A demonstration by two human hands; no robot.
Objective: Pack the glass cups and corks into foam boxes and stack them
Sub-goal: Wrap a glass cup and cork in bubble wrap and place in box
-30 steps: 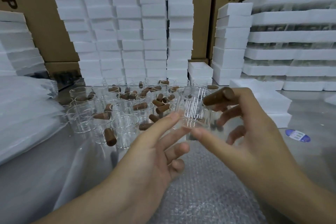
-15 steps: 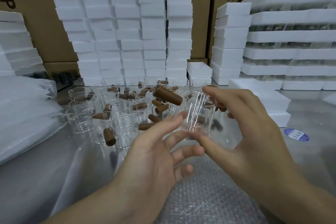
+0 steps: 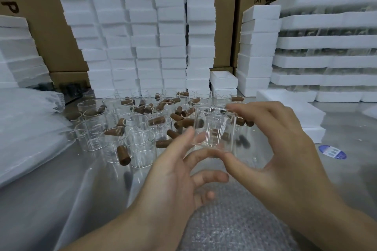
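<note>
Stacked white foam boxes (image 3: 142,47) fill the upper frame behind a steel table (image 3: 30,210). At centre, a glass cup (image 3: 214,128) is gripped between thumb and fingers of the right hand (image 3: 285,159) and touched by the loosely extended fingers of the left hand (image 3: 173,179). Corks (image 3: 124,155) are scattered among other cups (image 3: 140,149) at centre left.

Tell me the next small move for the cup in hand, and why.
Probably lower the glass cup onto the bubble wrap so it can be wrapped. The cup is held in the air just above that sheet. The right hand pinches it from rim to base, and the left hand touches its side and bottom.
</note>
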